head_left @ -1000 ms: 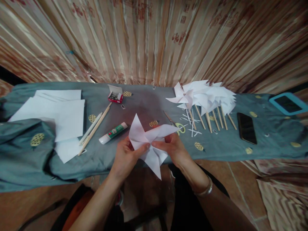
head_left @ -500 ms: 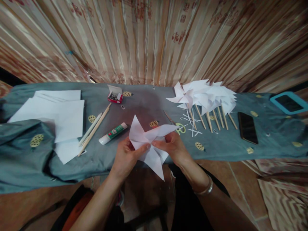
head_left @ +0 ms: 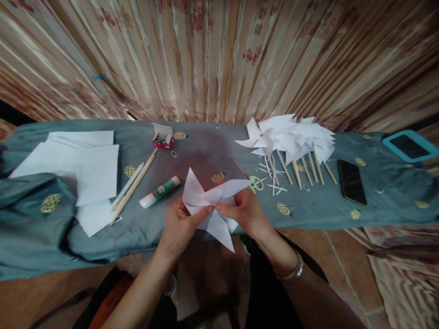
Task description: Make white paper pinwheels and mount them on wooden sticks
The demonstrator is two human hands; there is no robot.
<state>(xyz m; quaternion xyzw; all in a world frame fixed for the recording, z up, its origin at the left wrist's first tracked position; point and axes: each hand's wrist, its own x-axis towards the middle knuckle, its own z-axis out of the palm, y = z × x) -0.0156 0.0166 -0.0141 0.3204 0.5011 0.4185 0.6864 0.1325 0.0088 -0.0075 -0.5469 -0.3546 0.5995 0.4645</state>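
Observation:
A white folded paper pinwheel [head_left: 209,205] is held over the near edge of the table. My left hand [head_left: 181,226] pinches its centre from the left, thumb on top. From the right, my right hand [head_left: 245,212] grips the same centre with closed fingers. A metal bangle [head_left: 291,272] circles my right wrist. Just beyond the pinwheel lies a glue stick [head_left: 160,192] on the grey-blue cloth [head_left: 206,151].
Finished paper pinwheels on wooden sticks [head_left: 291,141] lie at the right, with paper scraps and green-handled scissors [head_left: 255,183] beside them. White paper sheets [head_left: 78,164], two sticks [head_left: 133,185] and a small red box of pins [head_left: 163,137] are at the left. A black phone [head_left: 350,182] and a blue-framed tablet [head_left: 409,146] lie far right.
Both hands keep their pinch on the pinwheel, which has turned slightly, its lower point swinging a little to the right. Nothing on the table has moved.

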